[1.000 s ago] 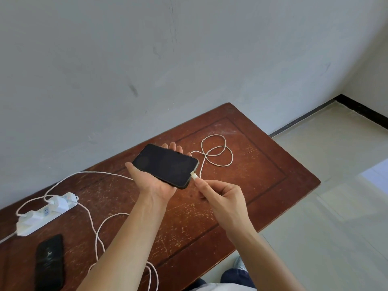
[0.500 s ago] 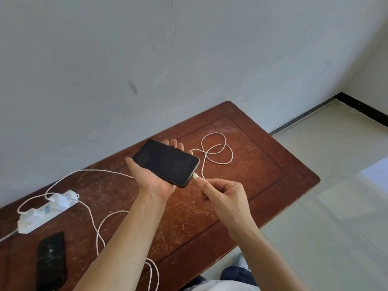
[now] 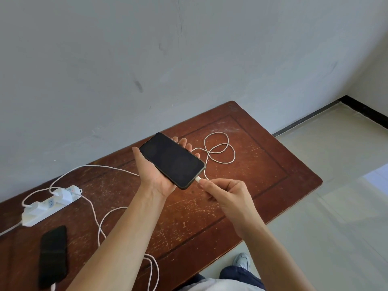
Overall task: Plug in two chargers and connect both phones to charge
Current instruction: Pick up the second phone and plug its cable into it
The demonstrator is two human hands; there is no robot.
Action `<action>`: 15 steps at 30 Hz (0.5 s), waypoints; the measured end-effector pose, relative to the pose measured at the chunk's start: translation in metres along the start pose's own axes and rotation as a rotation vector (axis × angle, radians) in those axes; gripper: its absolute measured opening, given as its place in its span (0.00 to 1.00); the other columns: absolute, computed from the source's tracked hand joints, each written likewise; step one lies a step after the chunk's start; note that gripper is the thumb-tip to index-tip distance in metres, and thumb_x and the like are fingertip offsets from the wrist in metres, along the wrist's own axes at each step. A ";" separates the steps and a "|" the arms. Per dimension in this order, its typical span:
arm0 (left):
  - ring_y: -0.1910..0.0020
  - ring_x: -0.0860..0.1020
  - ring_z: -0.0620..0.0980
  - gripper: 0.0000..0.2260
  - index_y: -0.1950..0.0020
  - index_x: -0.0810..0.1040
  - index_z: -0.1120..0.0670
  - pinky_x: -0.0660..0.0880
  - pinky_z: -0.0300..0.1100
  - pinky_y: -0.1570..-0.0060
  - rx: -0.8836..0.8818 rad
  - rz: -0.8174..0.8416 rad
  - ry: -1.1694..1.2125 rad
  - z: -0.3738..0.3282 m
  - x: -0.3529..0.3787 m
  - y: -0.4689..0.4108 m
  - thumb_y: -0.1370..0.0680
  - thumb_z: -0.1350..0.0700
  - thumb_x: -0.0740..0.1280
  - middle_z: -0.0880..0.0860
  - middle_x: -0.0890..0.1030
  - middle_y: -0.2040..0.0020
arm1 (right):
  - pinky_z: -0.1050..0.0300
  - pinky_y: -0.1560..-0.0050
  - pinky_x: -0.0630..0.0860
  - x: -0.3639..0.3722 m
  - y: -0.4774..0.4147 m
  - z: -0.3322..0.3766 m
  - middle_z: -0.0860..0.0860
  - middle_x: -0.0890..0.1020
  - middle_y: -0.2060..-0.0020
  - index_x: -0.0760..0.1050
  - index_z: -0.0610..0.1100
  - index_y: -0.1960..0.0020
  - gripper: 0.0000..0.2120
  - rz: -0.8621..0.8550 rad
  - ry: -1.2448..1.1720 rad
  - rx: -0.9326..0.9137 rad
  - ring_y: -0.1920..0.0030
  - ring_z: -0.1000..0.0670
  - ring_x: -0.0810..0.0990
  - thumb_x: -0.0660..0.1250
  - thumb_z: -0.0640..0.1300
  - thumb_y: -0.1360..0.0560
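Observation:
My left hand (image 3: pixel 156 177) holds a black phone (image 3: pixel 172 159) screen up above the wooden table (image 3: pixel 252 181). My right hand (image 3: pixel 226 196) pinches the white cable plug (image 3: pixel 198 180) against the phone's lower end. The plug's cable (image 3: pixel 218 148) loops on the table behind it. A white power strip (image 3: pixel 48 206) at the left carries two white chargers (image 3: pixel 63 194). A second black phone (image 3: pixel 53 256) lies at the near left with a cable at its near end.
A grey wall stands right behind the table. Another white cable (image 3: pixel 100 223) runs from the strip across the table and hangs over the front edge. Tiled floor (image 3: pixel 336 206) lies to the right, and a shoe (image 3: pixel 242 261) shows below.
Both hands and the held phone have lifted slightly away from me. The right hand keeps the plug at the phone's end; whether it went deeper cannot be told.

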State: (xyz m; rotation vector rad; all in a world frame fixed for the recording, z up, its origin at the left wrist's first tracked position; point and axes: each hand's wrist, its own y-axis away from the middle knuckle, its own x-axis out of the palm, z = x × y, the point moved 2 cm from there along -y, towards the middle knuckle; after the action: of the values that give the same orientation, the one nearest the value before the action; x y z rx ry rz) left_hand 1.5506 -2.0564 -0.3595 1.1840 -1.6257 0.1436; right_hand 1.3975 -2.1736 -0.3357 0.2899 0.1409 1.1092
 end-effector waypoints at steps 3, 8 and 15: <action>0.41 0.83 0.63 0.41 0.36 0.80 0.59 0.81 0.60 0.49 0.013 -0.006 -0.012 0.002 0.001 0.001 0.24 0.25 0.52 0.61 0.83 0.39 | 0.66 0.62 0.79 0.001 0.002 -0.002 0.51 0.85 0.70 0.88 0.46 0.61 0.11 -0.025 -0.056 0.010 0.68 0.57 0.81 0.75 0.51 0.25; 0.42 0.83 0.63 0.41 0.38 0.80 0.58 0.81 0.61 0.47 0.010 -0.031 -0.011 0.007 0.001 0.003 0.25 0.24 0.52 0.61 0.84 0.41 | 0.67 0.63 0.78 0.003 0.005 -0.003 0.51 0.86 0.69 0.88 0.46 0.61 0.10 -0.061 -0.086 0.013 0.68 0.57 0.82 0.75 0.51 0.26; 0.40 0.82 0.63 0.43 0.35 0.80 0.58 0.78 0.65 0.41 -0.010 -0.018 0.003 0.012 -0.003 0.002 0.26 0.23 0.51 0.61 0.83 0.38 | 0.69 0.64 0.77 0.003 0.006 -0.005 0.50 0.86 0.69 0.88 0.45 0.61 0.10 -0.066 -0.118 0.057 0.68 0.58 0.82 0.75 0.50 0.26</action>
State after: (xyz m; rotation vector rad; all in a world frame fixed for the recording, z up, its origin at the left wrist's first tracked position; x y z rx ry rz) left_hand 1.5410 -2.0604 -0.3661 1.1899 -1.6116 0.1255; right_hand 1.3925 -2.1677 -0.3384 0.3979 0.0765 1.0213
